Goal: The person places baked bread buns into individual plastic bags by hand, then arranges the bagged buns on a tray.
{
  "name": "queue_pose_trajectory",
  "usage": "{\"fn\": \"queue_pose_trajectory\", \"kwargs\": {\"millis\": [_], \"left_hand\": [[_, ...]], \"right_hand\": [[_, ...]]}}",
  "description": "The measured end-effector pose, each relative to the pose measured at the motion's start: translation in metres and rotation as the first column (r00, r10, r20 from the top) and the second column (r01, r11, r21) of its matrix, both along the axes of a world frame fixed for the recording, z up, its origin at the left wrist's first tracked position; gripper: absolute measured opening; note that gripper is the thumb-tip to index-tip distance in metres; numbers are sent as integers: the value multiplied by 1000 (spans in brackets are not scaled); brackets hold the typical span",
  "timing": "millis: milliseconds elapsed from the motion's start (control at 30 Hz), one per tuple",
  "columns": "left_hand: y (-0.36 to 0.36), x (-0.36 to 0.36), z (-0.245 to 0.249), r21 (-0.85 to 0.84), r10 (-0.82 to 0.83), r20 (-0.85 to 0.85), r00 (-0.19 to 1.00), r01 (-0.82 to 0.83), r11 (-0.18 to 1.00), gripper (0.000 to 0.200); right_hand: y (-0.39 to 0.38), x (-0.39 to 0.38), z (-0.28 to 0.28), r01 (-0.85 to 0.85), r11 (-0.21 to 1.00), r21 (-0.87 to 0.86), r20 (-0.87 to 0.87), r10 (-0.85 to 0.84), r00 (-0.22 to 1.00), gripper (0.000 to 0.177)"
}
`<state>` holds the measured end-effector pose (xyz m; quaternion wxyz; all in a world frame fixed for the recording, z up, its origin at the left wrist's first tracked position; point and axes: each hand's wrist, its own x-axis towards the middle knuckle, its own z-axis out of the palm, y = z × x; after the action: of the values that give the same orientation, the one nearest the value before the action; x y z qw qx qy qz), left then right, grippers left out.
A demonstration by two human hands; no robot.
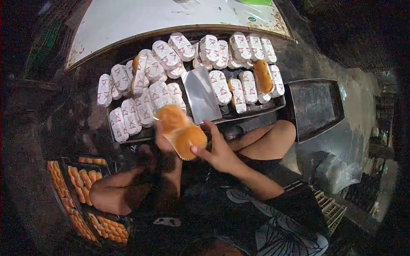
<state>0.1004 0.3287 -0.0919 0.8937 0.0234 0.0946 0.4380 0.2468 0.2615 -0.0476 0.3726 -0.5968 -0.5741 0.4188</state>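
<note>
A golden-brown, two-lobed bread bun (191,141) in a pleated paper liner is between my two hands, above the near edge of the tray. My left hand (164,140) grips it from the left and is partly hidden behind it. My right hand (220,151) holds its right end, thumb on top and forefinger extended away from it. Just beyond lies a stack of clear plastic bags (201,94) on the dark tray (252,110). Around them lie several paper-lined buns (162,94), mostly with printed undersides up. One bun (263,77) shows its brown top.
A white board (179,19) stands beyond the tray. To the right is another dark tray (314,106), with crumpled clear plastic (339,173) nearer me. Trays of unwrapped buns (109,228) sit at lower left. My bent knees flank the work area.
</note>
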Motion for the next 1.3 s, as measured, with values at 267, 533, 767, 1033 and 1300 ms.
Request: {"fn": "queue_pose_trajectory", "kwargs": {"millis": [267,533,767,1033,1300], "left_hand": [[-30,42,34,-104,120,-596,794,-224,969,40],[-19,40,-194,208,917,-388,-95,960,188,36],[5,20,-118,115,710,-699,-86,966,230,13],[-4,44,-18,448,487,-867,107,596,666,11],[-42,89,-1,534,525,-801,286,-54,844,28]], "right_hand": [[19,-22,-6,202,956,213,65,-220,973,41],[194,25,33,185,797,575,132,-314,940,29],[-10,18,-99,-221,931,-290,-24,224,974,26],[-1,8,-87,346,933,94,129,-356,925,15],[40,19,-37,396,768,-504,-760,-612,221,39]]}}
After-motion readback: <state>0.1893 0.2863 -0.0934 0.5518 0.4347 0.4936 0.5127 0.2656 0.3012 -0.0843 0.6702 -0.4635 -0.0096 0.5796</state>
